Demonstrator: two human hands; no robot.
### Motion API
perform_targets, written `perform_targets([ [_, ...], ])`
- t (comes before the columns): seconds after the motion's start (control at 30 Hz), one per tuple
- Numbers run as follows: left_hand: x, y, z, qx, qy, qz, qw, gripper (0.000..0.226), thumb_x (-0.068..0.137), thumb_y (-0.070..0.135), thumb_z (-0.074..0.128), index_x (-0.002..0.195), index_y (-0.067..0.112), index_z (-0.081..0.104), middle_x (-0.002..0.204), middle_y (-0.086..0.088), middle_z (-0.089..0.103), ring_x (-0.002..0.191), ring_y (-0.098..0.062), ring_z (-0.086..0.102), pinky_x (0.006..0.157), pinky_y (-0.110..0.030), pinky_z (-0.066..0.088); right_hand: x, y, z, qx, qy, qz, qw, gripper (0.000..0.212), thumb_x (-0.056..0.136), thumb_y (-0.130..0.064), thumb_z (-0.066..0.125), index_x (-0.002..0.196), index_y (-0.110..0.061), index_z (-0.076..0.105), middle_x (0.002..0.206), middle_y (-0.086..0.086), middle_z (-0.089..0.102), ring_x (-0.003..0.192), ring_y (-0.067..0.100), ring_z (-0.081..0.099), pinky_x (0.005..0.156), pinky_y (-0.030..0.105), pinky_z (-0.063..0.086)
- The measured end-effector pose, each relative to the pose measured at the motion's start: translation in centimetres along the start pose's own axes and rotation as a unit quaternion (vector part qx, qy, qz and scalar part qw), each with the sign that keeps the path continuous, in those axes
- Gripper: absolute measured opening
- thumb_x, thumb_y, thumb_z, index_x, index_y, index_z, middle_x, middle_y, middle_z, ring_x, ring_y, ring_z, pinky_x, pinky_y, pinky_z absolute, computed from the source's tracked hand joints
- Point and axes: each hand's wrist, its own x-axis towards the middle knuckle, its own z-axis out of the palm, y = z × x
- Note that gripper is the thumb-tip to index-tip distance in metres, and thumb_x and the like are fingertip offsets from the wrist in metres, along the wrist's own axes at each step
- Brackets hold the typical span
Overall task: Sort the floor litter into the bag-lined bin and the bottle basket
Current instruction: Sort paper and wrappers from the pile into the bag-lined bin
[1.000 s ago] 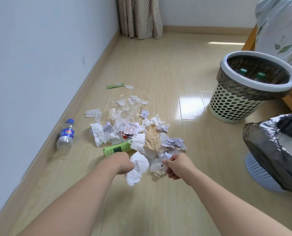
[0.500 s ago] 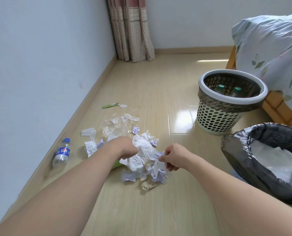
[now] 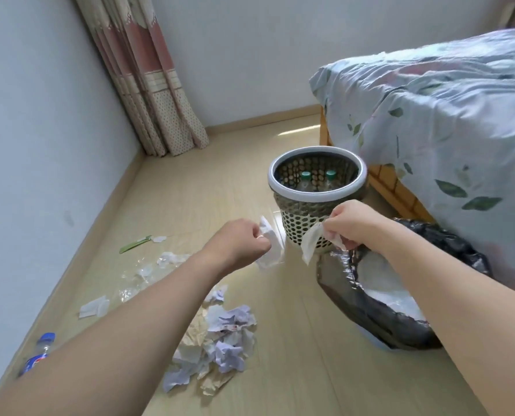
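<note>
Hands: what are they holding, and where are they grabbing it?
Both hold crumpled white paper. The left hand grips a wad by its near side; the right hand pinches a piece by its top.

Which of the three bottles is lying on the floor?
The blue-capped bottle by the left wall; the two green-capped bottles stand inside the perforated basket.

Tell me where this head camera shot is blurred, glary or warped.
Head view: motion blur smears the left hand's paper and the bottle; window glare streaks the floor by the bed; wide-angle distortion bends the curtain and walls; the basket stays fairly sharp.
</note>
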Motion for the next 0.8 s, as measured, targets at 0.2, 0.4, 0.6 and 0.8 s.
perform_targets([
  [0.2,4.3,12.8,6.0,0.069,0.017,0.192,0.979,0.027,0.083,0.023,0.054,0.06,0.016,0.041,0.073,-0.001,0.048,0.071,-0.022,0.045,0.06,-0.03,0.032,-0.8,9.9,-6.9,-0.072,0.139,0.072,0.985,0.013,0.079,-0.016,0.059,0.082,-0.007,0.068,0.079,0.011,0.069,0.072,0.029,0.066,0.063,0.029,0.052],
  [0.4,5.7,19.1,16.9,0.227,-0.164,0.291,0.915,0.004,0.08,0.014,0.054,0.084,0.015,0.054,0.097,-0.008,0.058,0.095,-0.03,0.059,0.075,-0.034,0.047,0.0,17.2,-7.8,-0.08,0.076,0.152,0.982,0.009,0.089,-0.008,0.048,0.08,-0.009,0.05,0.073,0.007,0.049,0.075,0.024,0.053,0.054,0.023,0.041],
  [0.6,6.5,21.0,19.7,0.266,-0.343,0.208,0.877,0.019,0.075,0.023,0.06,0.089,0.012,0.065,0.087,-0.007,0.064,0.085,-0.03,0.061,0.07,-0.031,0.05,0.7,19.2,-8.8,-0.033,0.145,0.148,0.978,0.006,0.08,-0.004,0.048,0.08,-0.008,0.052,0.082,0.01,0.052,0.075,0.027,0.048,0.057,0.023,0.036],
  [0.8,7.2,17.6,12.5,0.259,-0.157,0.255,0.918,0.013,0.078,0.02,0.05,0.085,0.017,0.061,0.086,-0.003,0.064,0.084,-0.026,0.06,0.07,-0.032,0.05,2.7,14.3,-5.8,-0.026,0.197,0.065,0.978,0.014,0.081,-0.011,0.045,0.084,-0.008,0.059,0.09,0.012,0.061,0.081,0.03,0.053,0.068,0.028,0.042],
])
